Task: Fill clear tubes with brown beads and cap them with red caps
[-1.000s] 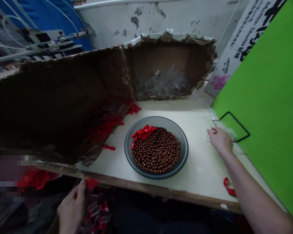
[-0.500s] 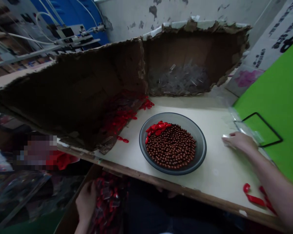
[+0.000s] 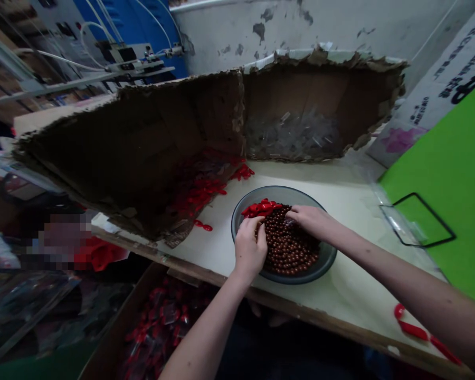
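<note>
A grey bowl holds a heap of shiny brown balls, with glossy red pieces piled at its far left. My left hand reaches over the bowl's near left side, fingers curled toward the thumb beside the red pieces; what they hold, if anything, is hidden. From the right, my right hand comes in over the balls, closed, with a small clear plastic piece at its fingertips. The hands are apart, with brown balls showing between them.
Behind the bowl stands a torn cardboard box with loose red pieces and clear plastic pieces. Red parts lie at the table's right. Below the edge, a carton holds red packed items. A green panel borders the right.
My left hand has risen from the carton below the table to the bowl. My right hand has moved left from beside the green panel to over the balls. The view has shifted slightly.
</note>
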Tool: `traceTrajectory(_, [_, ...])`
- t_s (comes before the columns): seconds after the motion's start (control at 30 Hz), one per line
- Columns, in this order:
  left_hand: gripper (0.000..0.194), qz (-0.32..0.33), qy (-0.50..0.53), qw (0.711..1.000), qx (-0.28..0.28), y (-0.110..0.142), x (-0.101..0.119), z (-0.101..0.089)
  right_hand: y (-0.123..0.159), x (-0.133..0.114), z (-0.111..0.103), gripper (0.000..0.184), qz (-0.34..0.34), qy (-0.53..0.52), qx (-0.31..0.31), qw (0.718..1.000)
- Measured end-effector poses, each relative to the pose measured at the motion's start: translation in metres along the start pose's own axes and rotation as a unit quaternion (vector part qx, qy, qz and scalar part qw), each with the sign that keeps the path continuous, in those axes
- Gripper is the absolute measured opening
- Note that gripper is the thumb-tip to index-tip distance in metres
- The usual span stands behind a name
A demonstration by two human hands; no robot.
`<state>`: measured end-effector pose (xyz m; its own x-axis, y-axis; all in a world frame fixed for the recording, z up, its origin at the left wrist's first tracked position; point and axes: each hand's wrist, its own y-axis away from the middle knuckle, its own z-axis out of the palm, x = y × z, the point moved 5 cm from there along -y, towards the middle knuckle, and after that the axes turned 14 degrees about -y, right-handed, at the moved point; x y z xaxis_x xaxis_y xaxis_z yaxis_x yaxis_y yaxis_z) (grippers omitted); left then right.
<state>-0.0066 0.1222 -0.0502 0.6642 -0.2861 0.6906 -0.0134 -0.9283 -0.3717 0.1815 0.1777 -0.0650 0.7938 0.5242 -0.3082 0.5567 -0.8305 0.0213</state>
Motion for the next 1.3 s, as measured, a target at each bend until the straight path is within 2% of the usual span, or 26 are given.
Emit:
traceTrajectory(0.1, [0.021,-0.021,-0.01,1.0,0.004,0.003,-0.004,0.004,-0.007,-0.008,0.016,0.019,-0.03,0.02,-0.033,0.999])
traceTrajectory(0.27, [0.022,-0.032,-0.027,0.999,0.005,0.006,-0.006,0.002,-0.006,-0.04,0.039,0.023,-0.079,-0.089,-0.076,0.99])
traceTrajectory(0.33, [0.022,-0.034,-0.028,0.999,0.002,0.005,-0.006,0.002,-0.004,-0.043,0.038,0.023,-0.077,-0.116,-0.08,0.987])
traceTrajectory(0.4, [0.023,-0.036,-0.024,0.999,-0.001,0.004,-0.007,0.002,-0.002,-0.039,0.031,0.02,-0.061,-0.184,-0.073,0.978])
traceTrajectory(0.47, [0.023,-0.043,-0.014,0.999,-0.003,0.003,-0.008,0.003,0.002,-0.031,0.021,0.016,-0.023,-0.308,-0.061,0.949])
traceTrajectory(0.57, [0.026,-0.048,0.018,0.999,-0.019,0.0,-0.011,0.004,0.012,-0.02,0.01,0.022,0.042,-0.5,-0.036,0.864])
traceTrajectory(0.67, [0.035,-0.042,0.085,0.993,-0.069,-0.004,-0.009,0.008,0.02,-0.017,0.001,0.033,0.087,-0.6,0.015,0.795])
traceTrajectory(0.77, [0.045,-0.061,0.204,0.967,-0.139,-0.007,-0.001,0.013,0.025,-0.02,-0.009,0.038,0.107,-0.642,0.086,0.754])
traceTrajectory(0.87, [0.04,-0.077,0.319,0.925,-0.194,-0.009,0.011,0.018,0.025,-0.029,-0.019,0.038,0.093,-0.664,0.124,0.732])
traceTrajectory(0.97, [0.036,-0.08,0.359,0.906,-0.208,-0.01,0.019,0.022,0.023,-0.038,-0.027,0.037,0.078,-0.66,0.136,0.735])
traceTrajectory(1.13, [0.036,-0.106,0.37,0.903,-0.189,-0.013,0.016,0.028,0.023,-0.033,-0.03,0.038,0.086,-0.617,0.097,0.777])
traceTrajectory(1.2, [0.037,-0.117,0.378,0.898,-0.192,-0.013,0.013,0.029,0.024,-0.022,-0.027,0.037,0.101,-0.563,0.093,0.815])
traceTrajectory(1.3, [0.04,-0.132,0.396,0.887,-0.198,-0.013,0.012,0.029,0.024,-0.01,-0.015,0.027,0.106,-0.385,0.064,0.915])
